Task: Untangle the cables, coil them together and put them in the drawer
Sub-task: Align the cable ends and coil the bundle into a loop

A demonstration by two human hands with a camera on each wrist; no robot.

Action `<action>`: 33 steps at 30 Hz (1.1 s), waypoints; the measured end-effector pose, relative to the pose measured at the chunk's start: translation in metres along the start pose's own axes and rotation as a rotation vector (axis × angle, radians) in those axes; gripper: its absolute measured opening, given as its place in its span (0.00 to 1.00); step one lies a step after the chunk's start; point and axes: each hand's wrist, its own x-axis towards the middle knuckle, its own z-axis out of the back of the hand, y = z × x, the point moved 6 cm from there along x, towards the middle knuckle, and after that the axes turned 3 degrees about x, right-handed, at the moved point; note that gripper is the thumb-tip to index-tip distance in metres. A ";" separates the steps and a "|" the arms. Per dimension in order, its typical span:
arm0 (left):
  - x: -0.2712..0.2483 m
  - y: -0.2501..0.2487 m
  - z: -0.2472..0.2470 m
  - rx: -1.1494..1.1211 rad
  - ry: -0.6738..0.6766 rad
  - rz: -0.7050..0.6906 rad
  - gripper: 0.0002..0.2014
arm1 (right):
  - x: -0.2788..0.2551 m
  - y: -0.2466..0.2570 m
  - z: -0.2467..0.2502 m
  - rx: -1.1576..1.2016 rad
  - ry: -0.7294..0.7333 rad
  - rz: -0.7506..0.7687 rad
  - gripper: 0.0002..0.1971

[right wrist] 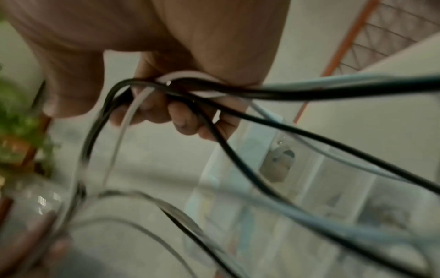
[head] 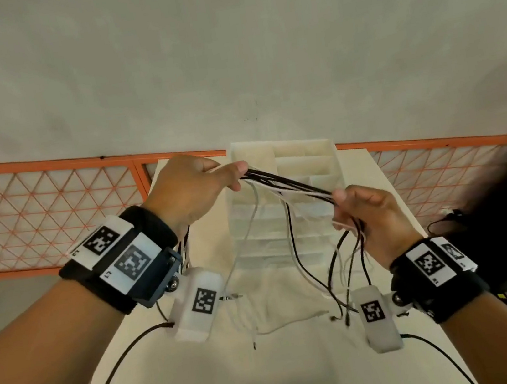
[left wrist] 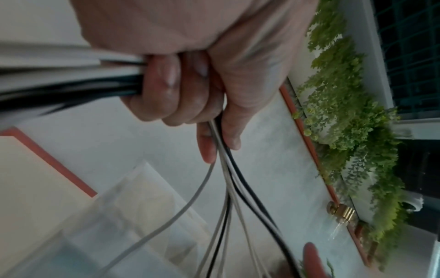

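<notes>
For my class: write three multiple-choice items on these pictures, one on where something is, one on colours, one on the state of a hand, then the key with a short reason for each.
1. Where is the stretch of cables between the two hands?
A. flat on the table
B. in the air in front of the clear drawer unit
C. inside a drawer

2. What colours are the cables?
A. red and blue
B. black and white
C. all yellow

3. How is the left hand?
A. flat and open
B. resting on the table
C. gripping the cables

Key: B, the bundle spans from hand to hand above the table; B, only dark and pale strands show; C, the left wrist view shows fingers curled round the strands.
</notes>
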 end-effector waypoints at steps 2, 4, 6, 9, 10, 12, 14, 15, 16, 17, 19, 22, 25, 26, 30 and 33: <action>0.002 0.004 0.007 -0.093 -0.034 0.020 0.19 | 0.001 0.000 0.000 0.079 0.023 -0.043 0.20; 0.007 0.004 0.013 -0.222 -0.044 0.022 0.19 | -0.002 -0.011 -0.008 -0.275 0.175 -0.094 0.19; 0.009 0.002 0.016 -0.292 -0.041 0.023 0.20 | -0.009 -0.039 -0.011 -0.841 0.344 -0.196 0.23; 0.009 0.004 0.018 -0.289 -0.021 0.039 0.20 | -0.010 -0.046 0.000 -0.947 0.224 -0.233 0.18; 0.009 0.008 0.018 -0.258 -0.011 0.047 0.20 | -0.008 -0.038 0.008 -0.804 0.074 -0.218 0.17; 0.008 0.017 0.019 -0.211 -0.016 0.060 0.18 | -0.006 -0.015 0.029 -0.565 -0.230 -0.095 0.16; 0.008 0.023 0.023 -0.249 -0.063 0.061 0.18 | -0.006 -0.003 0.036 -0.627 -0.257 0.021 0.18; 0.009 0.023 0.024 -0.291 -0.075 0.063 0.18 | -0.007 -0.007 0.032 -0.762 -0.173 0.018 0.19; 0.009 0.023 0.024 -0.332 -0.068 0.063 0.18 | -0.010 -0.019 0.027 -0.945 -0.059 -0.040 0.21; 0.009 0.021 0.023 -0.366 -0.046 0.062 0.17 | -0.013 -0.038 0.028 -1.141 0.057 -0.137 0.21; 0.008 0.015 0.020 -0.400 0.009 0.060 0.17 | -0.020 -0.071 0.034 -1.428 0.225 -0.303 0.17; 0.009 0.011 0.020 -0.418 0.026 0.063 0.20 | -0.027 -0.093 0.041 -1.508 0.321 -0.466 0.22; 0.008 0.009 0.020 -0.436 0.055 0.075 0.24 | -0.020 -0.073 0.028 -1.233 0.286 -0.404 0.32; 0.007 0.008 0.018 -0.435 0.074 0.079 0.24 | -0.016 -0.053 0.016 -1.097 0.231 -0.273 0.29; -0.001 0.001 -0.003 -0.415 0.159 0.098 0.18 | -0.008 0.030 -0.054 -0.695 0.101 0.172 0.14; -0.007 -0.005 -0.019 -0.409 0.235 0.115 0.21 | 0.001 0.035 -0.093 -0.684 0.076 0.221 0.13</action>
